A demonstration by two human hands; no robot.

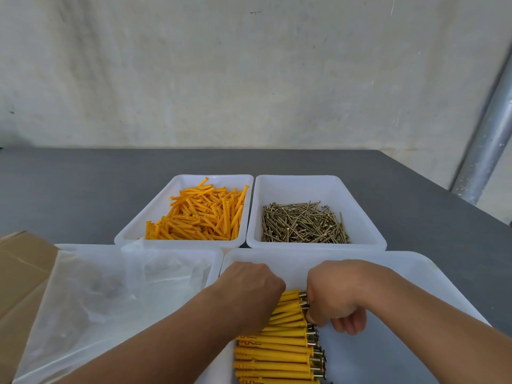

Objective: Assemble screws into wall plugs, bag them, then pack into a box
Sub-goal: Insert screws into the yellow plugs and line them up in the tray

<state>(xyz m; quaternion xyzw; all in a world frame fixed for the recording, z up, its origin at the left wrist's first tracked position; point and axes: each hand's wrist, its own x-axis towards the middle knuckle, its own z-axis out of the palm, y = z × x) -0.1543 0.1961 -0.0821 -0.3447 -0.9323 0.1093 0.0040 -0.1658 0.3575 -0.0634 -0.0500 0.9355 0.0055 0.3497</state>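
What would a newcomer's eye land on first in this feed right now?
Probably the row of assembled yellow plugs in the near right tray, with the left hand and right hand over its far end. Behind sit trays of loose orange plugs and screws.

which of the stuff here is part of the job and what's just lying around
Part of the job:
- loose orange wall plugs in the far left tray
- loose screws in the far right tray
- assembled plugs with screws, near right tray, under both hands: left hand, right hand
- clear bags, near left tray
- cardboard box

Just there:
- grey table
- metal pipe
- wall
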